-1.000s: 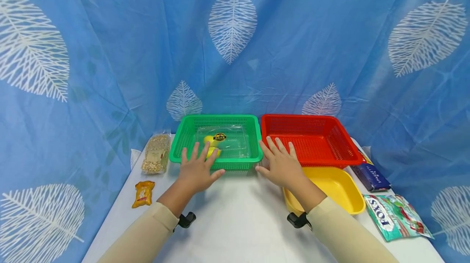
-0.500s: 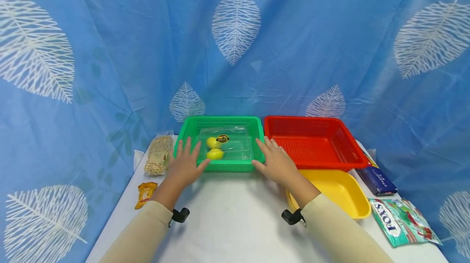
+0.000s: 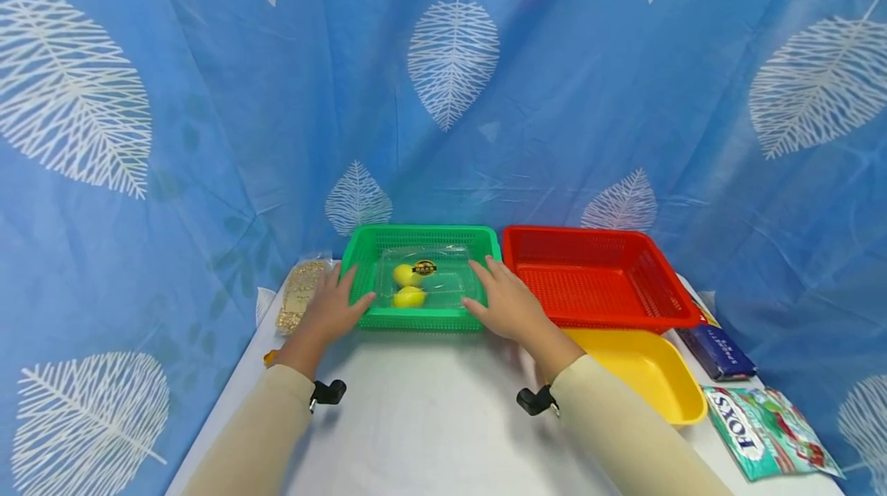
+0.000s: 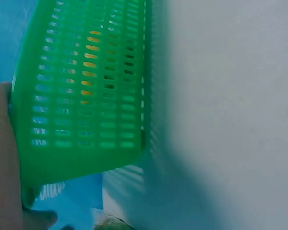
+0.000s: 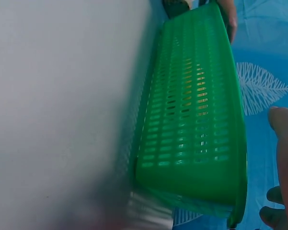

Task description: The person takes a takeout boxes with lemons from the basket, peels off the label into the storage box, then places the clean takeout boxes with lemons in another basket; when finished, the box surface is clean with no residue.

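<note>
In the head view a green basket (image 3: 420, 319) holds a clear plastic clamshell box (image 3: 446, 273) and two yellow, lemon-like fruits (image 3: 409, 296). My left hand (image 3: 331, 310) is at the basket's left front corner, fingers outstretched and thumb over the front rim. The left wrist view has this hand (image 4: 2, 158) right beside the rim; firm contact is hard to judge. Over the basket's right front corner spreads my right hand (image 3: 509, 302), thumb pointing inward. In the right wrist view a gap separates the right hand (image 5: 287, 153) from the rim.
Right of it stand a red basket (image 3: 589, 320) and a yellow tub (image 3: 651, 373). A spaghetti box (image 3: 721, 350) and green Fox's bag (image 3: 772, 430) lie far right. A grain bag (image 3: 296, 296) and partly hidden orange packet (image 3: 269, 357) are left. A blue curtain (image 3: 527, 134) hangs behind.
My left hand has moved left, off the fruits to the green basket's left corner. The right hand has shifted slightly left and lower toward its right corner. The head view has tilted a little.
</note>
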Tool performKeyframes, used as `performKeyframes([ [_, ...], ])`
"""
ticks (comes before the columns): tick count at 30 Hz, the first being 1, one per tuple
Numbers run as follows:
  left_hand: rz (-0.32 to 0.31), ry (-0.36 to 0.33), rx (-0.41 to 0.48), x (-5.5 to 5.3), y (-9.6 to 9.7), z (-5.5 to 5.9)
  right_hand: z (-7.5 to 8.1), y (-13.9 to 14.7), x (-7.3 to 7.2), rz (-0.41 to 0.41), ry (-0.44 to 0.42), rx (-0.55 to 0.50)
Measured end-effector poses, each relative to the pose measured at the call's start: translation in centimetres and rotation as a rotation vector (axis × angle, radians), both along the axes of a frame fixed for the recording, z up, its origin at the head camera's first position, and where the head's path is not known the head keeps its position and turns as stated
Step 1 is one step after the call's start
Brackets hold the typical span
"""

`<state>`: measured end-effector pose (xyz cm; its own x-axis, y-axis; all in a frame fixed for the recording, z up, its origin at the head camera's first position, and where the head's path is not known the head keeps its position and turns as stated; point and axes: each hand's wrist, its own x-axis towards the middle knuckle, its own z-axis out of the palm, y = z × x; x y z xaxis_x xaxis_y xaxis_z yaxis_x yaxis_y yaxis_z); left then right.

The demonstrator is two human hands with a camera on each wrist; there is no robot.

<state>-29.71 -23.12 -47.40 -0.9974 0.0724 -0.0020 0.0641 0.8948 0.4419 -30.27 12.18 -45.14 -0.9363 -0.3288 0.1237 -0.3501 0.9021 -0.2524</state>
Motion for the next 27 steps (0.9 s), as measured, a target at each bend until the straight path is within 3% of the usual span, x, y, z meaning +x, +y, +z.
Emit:
performKeyframes([
  [6, -0.003, -0.031, 0.121, -0.6, -0.7, -0.9, 0.3, -0.9, -1.3, -0.003, -0.041, -0.066],
  [12, 0.041, -0.052, 0.188, -0.8, -0.6, -1.2, 0.7, -2.3, -2.9, -0.005, -0.093, -0.171],
  [17, 0.07, -0.055, 0.202, -0.6, -0.6, -1.1, 0.3, -3.7, -4.0, -0.008, -0.129, -0.246],
  [27, 0.065, -0.046, 0.201, -0.8, -0.5, -1.7, -1.7, -5.3, -6.0, -0.134, -0.224, -0.391],
])
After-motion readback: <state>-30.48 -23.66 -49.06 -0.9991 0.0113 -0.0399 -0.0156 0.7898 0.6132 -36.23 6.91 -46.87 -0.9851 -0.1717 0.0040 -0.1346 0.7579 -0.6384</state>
